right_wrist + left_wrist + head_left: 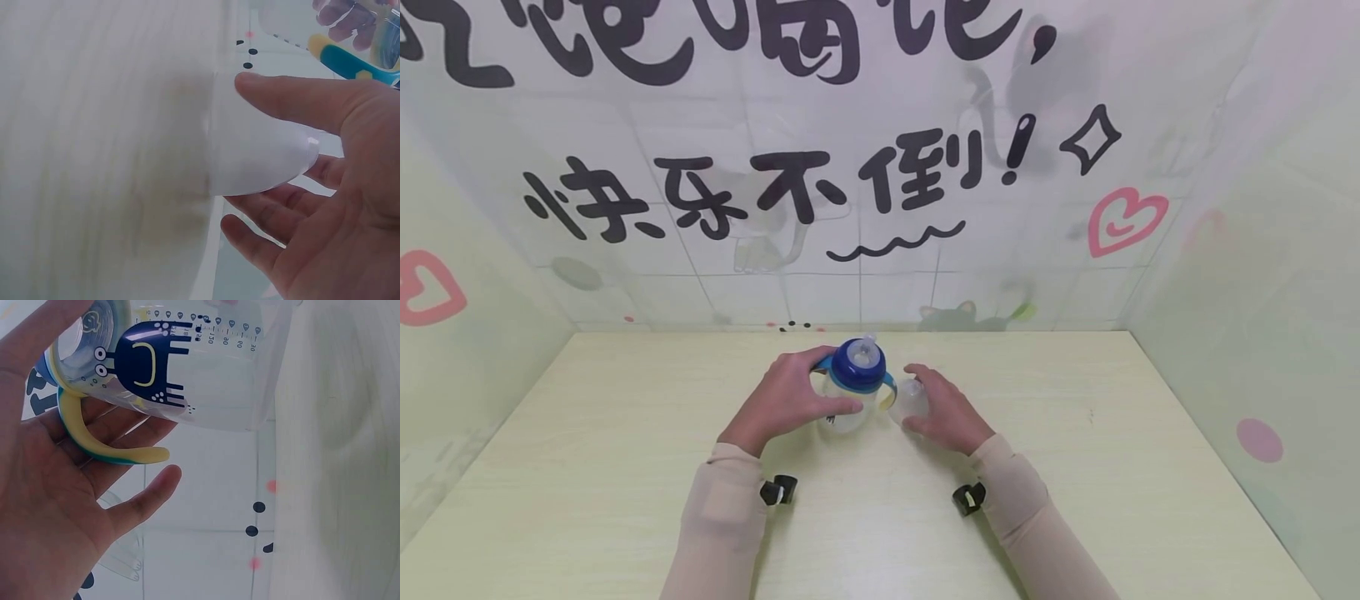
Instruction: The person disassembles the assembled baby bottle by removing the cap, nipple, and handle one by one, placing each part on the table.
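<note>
My left hand [793,392] grips a clear baby bottle [206,381] with a blue collar, a soft clear spout and two curved handles. The thumb lies along its near side, while other fingers pass behind it. A dark cartoon animal and measuring marks are printed on its wall. Whether its base touches the table cannot be told. Just to the right, my right hand [951,412] holds a clear domed cap [262,147] that stands rim-down on the table. The thumb is on one side of the cap and the fingers are on the other.
A pale wood-look table [625,450] lies under both hands. Behind it rises a white printed backdrop [820,292] with dark lettering, and similar panels flank both sides. Black wrist mounts [778,490] stick out from the sleeves.
</note>
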### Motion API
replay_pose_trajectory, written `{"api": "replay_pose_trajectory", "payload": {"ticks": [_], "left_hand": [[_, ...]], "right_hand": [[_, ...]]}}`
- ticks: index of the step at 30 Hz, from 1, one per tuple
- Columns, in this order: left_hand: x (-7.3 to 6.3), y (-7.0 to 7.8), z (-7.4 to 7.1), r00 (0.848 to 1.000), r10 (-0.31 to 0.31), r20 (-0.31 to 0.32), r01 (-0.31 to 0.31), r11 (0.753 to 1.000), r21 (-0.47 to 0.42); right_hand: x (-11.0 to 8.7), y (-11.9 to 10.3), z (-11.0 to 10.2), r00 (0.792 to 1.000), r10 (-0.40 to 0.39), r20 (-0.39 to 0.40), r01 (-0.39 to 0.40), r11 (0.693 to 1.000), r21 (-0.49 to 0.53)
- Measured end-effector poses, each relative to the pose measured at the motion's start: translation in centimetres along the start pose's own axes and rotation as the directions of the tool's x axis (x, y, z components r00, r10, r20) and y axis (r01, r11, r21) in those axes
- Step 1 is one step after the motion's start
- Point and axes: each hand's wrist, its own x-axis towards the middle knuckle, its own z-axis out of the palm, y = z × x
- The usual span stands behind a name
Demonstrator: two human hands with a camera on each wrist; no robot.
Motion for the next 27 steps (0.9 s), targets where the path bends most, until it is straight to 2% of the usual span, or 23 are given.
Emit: {"api": "replay_pose_trajectory", "payload": {"ticks": [10, 13, 15, 17, 21, 24, 27], "left_hand": [[0.0, 0.0, 0.1, 1.0, 0.005, 0.005, -0.005, 1.0, -0.003], [0.0, 0.0, 0.2, 1.0, 0.009, 0.007, -0.009, 1.0, -0.001], [0.0, 0.1, 0.2, 1.0, 0.012, 0.006, -0.012, 1.0, -0.003], [0.0, 0.2, 0.2, 1.0, 0.015, 0.005, -0.015, 1.0, -0.007], [0.1, 0.4, 0.3, 1.0, 0.024, -0.001, -0.024, 0.999, -0.025], [0.1, 0.5, 0.5, 0.999, 0.041, -0.003, -0.041, 0.999, -0.032], [0.2, 0.7, 0.7, 0.998, 0.056, -0.001, -0.056, 0.998, -0.029]], "right_hand": [[-0.1, 0.1, -0.2, 1.0, -0.022, 0.021, 0.022, 0.999, -0.04], [-0.3, -0.5, -0.8, 0.999, -0.045, -0.018, 0.044, 0.998, -0.041], [-0.4, -1.2, -1.3, 0.992, -0.083, -0.09, 0.082, 0.997, -0.011], [-0.4, -1.8, -1.7, 0.974, -0.131, -0.187, 0.141, 0.989, 0.039], [-0.3, -2.7, -1.8, 0.911, -0.221, -0.348, 0.28, 0.951, 0.129], [-0.4, -3.3, -1.6, 0.879, -0.254, -0.404, 0.345, 0.923, 0.17], [-0.6, -3.9, -1.5, 0.867, -0.263, -0.424, 0.372, 0.907, 0.196]]}}
